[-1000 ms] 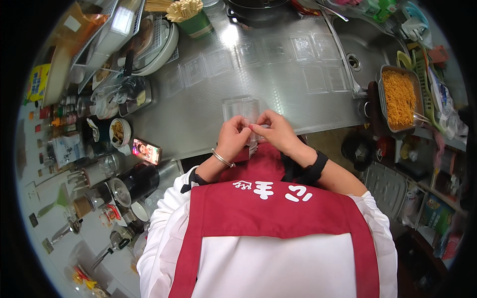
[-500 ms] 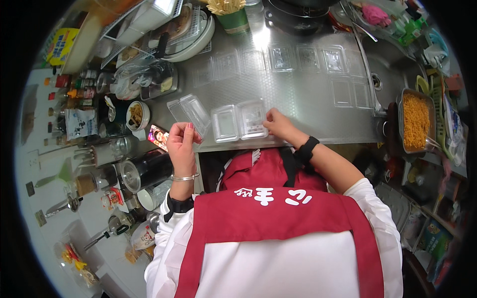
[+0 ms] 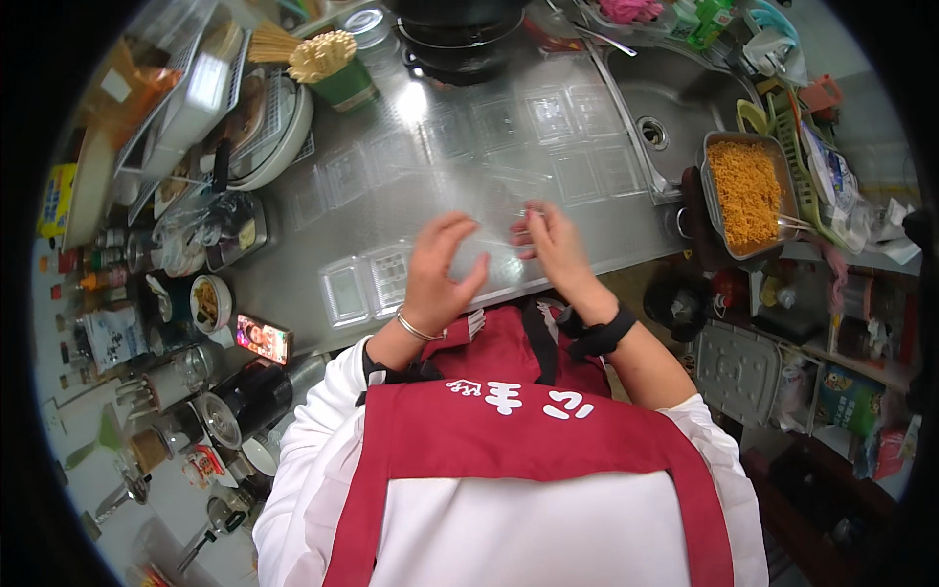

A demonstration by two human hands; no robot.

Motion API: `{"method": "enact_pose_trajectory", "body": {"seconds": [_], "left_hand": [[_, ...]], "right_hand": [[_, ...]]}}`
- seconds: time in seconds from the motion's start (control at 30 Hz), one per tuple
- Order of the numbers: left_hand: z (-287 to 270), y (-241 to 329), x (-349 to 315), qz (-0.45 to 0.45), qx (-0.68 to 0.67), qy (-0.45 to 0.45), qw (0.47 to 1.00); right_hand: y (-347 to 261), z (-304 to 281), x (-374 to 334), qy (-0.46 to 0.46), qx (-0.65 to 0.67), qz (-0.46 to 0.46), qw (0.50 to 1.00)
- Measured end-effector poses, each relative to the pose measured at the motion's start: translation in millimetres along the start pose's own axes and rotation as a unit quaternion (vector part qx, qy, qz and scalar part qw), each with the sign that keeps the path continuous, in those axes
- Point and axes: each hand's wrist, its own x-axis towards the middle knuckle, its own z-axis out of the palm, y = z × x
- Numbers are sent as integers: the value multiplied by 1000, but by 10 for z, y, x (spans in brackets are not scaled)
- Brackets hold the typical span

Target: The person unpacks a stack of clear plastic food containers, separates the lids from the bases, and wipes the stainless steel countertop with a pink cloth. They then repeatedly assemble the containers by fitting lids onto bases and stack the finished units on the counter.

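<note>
- Left hand [image 3: 445, 262]: grip open, fingers spread; keep clear of the clear container [image 3: 350, 292].
- Right hand [image 3: 556, 247]: fingers curled, hold cannot be told; handle by rims.

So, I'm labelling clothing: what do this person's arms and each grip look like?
The left sleeve and right sleeve are white. A slim silver bangle circles the left wrist, with a black band nearer the sleeve. A wide black band wraps the right wrist. The left grip and right grip wear no gloves.
</note>
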Motion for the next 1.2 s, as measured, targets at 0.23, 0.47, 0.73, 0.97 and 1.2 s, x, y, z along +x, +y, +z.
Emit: {"method": "enact_pose_trajectory", "body": {"seconds": [0.23,0.47,0.73,0.97,1.2], "left_hand": [[683,-533,196,-355,-189,-25,915],[1230,-785,263,-496,-323,21,806],[1561,-924,368,-472,-130,48,871],[1614,-941,352,-463,-155,85,869],[1603,-896,266,-455,-168,46,873]], "right_hand": [[140,-965,289,-91,-53,55,993],[466,-1344,882,68,-318,-61,944],[566,-1452,1277,67,-389,-61,917],[606,-1518,1378,66,-383,-63,919],[629,-1515,1430,82,-407,-69,907]]}}
